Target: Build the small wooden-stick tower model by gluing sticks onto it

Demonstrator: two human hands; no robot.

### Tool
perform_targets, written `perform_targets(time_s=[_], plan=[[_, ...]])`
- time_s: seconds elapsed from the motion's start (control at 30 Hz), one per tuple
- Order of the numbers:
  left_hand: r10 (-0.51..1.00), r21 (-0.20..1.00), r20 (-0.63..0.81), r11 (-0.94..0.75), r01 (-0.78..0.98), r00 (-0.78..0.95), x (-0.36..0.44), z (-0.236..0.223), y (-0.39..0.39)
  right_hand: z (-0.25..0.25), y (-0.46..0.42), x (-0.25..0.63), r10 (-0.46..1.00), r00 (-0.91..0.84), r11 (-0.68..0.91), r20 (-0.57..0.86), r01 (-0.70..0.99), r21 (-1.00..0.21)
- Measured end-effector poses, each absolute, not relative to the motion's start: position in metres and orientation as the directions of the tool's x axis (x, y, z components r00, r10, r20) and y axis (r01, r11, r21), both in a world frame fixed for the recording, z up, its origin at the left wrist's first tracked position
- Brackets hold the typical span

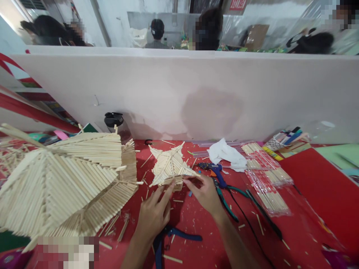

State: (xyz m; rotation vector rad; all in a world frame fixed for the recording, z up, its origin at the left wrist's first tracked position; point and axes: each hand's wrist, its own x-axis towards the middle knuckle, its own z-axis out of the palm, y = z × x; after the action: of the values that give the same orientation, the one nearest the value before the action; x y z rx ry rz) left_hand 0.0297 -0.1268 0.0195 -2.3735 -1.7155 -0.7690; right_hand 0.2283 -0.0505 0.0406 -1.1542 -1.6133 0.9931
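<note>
The small star-shaped stick model (168, 162) sits right at the fingertips, mostly just past them. The left hand (155, 209) and right hand (206, 192) both touch its near edge with bent fingers; one cannot tell if they pinch. It looks light, stiff and easily snapped, so its edge seems best held softly.

The red sign (238, 4) seemingly starts "RET", the rest unclear.
</note>
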Motion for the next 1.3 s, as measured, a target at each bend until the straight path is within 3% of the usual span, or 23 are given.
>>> perform_targets(time_s=[0.7, 1.3], plan=[[0.834, 0.196, 0.491, -0.386, 0.901, 0.250, 0.0279, 0.0248, -0.1258, 0.0390, -0.0500, 0.2270, 0.971, -0.144, 0.222, 0.193, 0.231, -0.947], [0.785, 0.159, 0.562, -0.413, 0.897, 0.262, 0.0279, 0.0274, -0.1238, 0.0351, -0.0441, 0.2345, 0.963, -0.234, 0.177, 0.134, 0.173, -0.969]])
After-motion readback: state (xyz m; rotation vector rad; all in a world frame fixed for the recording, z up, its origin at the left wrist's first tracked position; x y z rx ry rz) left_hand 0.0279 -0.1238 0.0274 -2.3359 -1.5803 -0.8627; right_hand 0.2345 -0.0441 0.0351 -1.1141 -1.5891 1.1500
